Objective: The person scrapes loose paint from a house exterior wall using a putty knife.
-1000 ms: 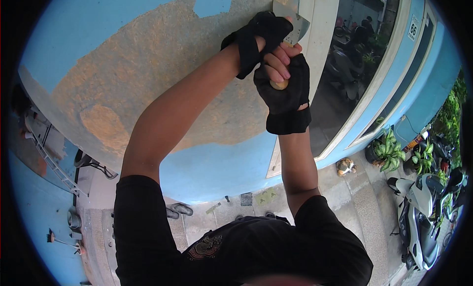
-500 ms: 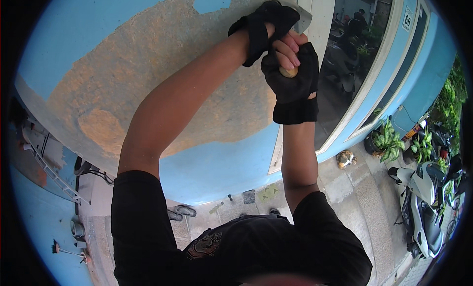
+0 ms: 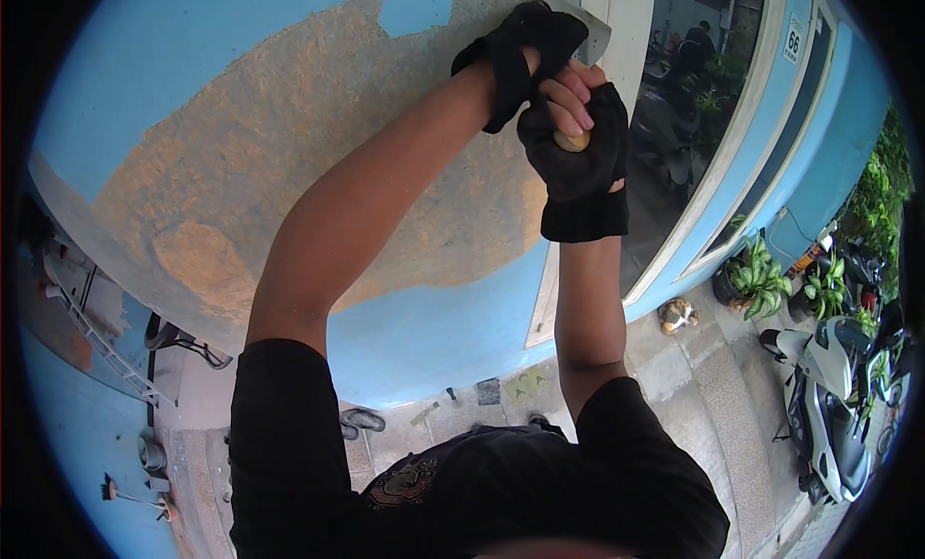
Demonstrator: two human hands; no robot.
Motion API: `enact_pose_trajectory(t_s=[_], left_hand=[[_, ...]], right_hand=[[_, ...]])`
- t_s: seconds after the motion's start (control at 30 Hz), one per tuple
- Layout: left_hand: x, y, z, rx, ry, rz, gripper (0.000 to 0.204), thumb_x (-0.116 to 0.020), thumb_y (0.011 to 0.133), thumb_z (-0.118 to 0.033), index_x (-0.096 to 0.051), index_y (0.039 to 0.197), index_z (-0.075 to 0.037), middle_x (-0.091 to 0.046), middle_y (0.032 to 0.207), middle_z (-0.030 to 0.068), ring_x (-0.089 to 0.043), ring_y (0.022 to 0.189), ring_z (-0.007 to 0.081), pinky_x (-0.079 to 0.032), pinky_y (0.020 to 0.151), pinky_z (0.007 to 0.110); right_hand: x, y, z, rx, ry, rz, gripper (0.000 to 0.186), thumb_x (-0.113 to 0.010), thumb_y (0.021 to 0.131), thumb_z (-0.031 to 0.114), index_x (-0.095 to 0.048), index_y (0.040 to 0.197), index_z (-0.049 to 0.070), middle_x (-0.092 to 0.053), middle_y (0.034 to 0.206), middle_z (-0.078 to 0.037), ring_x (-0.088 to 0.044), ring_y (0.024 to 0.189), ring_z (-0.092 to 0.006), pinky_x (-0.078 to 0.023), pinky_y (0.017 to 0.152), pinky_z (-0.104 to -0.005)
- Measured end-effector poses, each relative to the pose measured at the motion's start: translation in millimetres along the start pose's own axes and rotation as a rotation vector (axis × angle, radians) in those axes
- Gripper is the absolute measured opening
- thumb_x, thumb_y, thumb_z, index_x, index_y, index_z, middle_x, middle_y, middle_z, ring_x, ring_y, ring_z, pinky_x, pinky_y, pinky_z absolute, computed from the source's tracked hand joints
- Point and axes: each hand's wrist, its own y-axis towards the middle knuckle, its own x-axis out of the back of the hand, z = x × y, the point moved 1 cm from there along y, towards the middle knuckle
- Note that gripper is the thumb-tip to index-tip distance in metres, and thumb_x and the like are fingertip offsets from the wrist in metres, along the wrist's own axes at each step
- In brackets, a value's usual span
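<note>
A scraper (image 3: 595, 40) with a broad metal blade and a rounded wooden handle end is up against the wall, beside the pale door frame. My right hand (image 3: 578, 140), in a black fingerless glove, is closed round its handle, and the wooden end shows below the curled fingers. My left hand (image 3: 540, 40), gloved the same way, lies over the blade just above the right one; its fingers are hidden. Around and left of the hands spreads a bare grey and orange patch of wall (image 3: 318, 154), edged by blue paint (image 3: 125, 116).
Dark door glass (image 3: 689, 96) stands right of my hands, within a pale frame (image 3: 617, 29). A cat (image 3: 677, 315) lies on the paving below it. Potted plants (image 3: 752, 279) and a white scooter (image 3: 824, 395) are at the right. Sandals (image 3: 363, 420) sit near the wall's foot; a metal ladder (image 3: 96, 323) is at left.
Both hands and the scraper have shifted slightly to the right and a little downward. My left forearm has moved right with them, and both hands keep their places on the scraper.
</note>
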Motion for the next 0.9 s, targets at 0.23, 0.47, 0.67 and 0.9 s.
enact_pose_trajectory(t_s=[0.23,0.47,0.67,0.9], left_hand=[[4,-1,-5,-0.034,-0.025,0.014,0.04,-0.061,0.098,-0.038,-0.068,0.109,-0.001,-0.073,0.088,0.013,-0.071,0.072,0.021,-0.057,0.071,0.032],[9,10,4,-0.182,0.058,-0.024,0.045,-0.061,0.097,-0.042,-0.067,0.118,-0.002,-0.073,0.088,0.0166,-0.072,0.072,0.0218,-0.059,0.069,0.031],[16,9,11,-0.083,0.073,0.061,0.049,-0.057,0.1,-0.044,-0.065,0.126,-0.002,-0.074,0.091,0.0159,-0.073,0.083,0.0204,-0.059,0.08,0.032],[11,17,6,-0.04,-0.053,0.07,0.048,-0.058,0.1,-0.044,-0.066,0.124,-0.003,-0.074,0.091,0.0156,-0.073,0.083,0.0202,-0.058,0.08,0.031]], right_hand=[[-4,7,2,0.017,0.006,0.032,0.021,-0.046,0.103,0.011,-0.045,0.082,0.009,-0.044,0.071,0.001,-0.045,0.051,-0.0088,-0.04,0.046,-0.0241],[-10,6,4,0.022,-0.027,-0.004,0.024,-0.047,0.101,0.007,-0.044,0.077,0.01,-0.043,0.067,0.002,-0.045,0.051,-0.0076,-0.039,0.048,-0.0214],[-7,9,1,-0.03,-0.005,0.012,0.025,-0.048,0.1,0.006,-0.043,0.075,0.01,-0.042,0.066,0.002,-0.045,0.051,-0.0074,-0.039,0.048,-0.0211],[-7,15,6,0.006,0.037,0.067,0.016,-0.05,0.097,0.008,-0.046,0.082,0.009,-0.043,0.072,0.002,-0.045,0.056,-0.0085,-0.039,0.05,-0.0241]])
